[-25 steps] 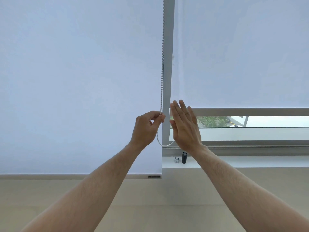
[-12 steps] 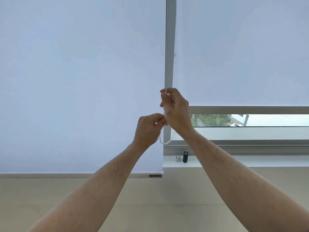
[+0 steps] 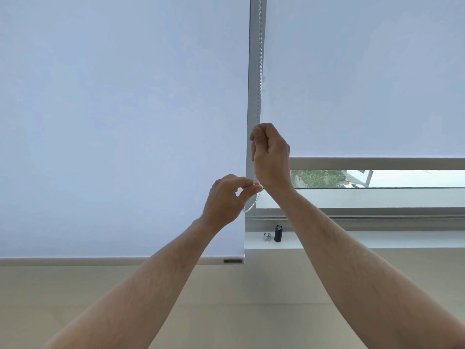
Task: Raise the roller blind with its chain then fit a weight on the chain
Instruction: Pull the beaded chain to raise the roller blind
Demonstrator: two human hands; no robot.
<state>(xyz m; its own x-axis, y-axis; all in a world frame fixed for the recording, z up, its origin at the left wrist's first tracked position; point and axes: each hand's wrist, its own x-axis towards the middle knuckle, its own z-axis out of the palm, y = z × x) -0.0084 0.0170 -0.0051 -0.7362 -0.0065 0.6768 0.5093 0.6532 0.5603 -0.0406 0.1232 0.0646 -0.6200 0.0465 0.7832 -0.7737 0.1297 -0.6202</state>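
A white bead chain (image 3: 260,59) hangs down the grey mullion between two pale roller blinds. My right hand (image 3: 270,154) is closed around the chain at about mid-height. Below it, my left hand (image 3: 227,197) pinches the chain near the bottom of its loop (image 3: 251,205). The right blind (image 3: 364,76) has its bottom bar (image 3: 377,163) a little above the sill, with a strip of window showing beneath. The left blind (image 3: 120,122) hangs lower, past the sill. A black cylindrical weight (image 3: 278,233) and a small silver clip (image 3: 267,236) stand on the white sill.
The white window sill (image 3: 377,239) runs to the right under the grey window frame (image 3: 352,217). Beige wall (image 3: 226,311) lies below the sill. Greenery and a road show through the glass strip (image 3: 377,178).
My right hand went from flat and open beside the chain to closed around it higher up. The right blind's bottom bar sits slightly higher. My left hand kept its pinch.
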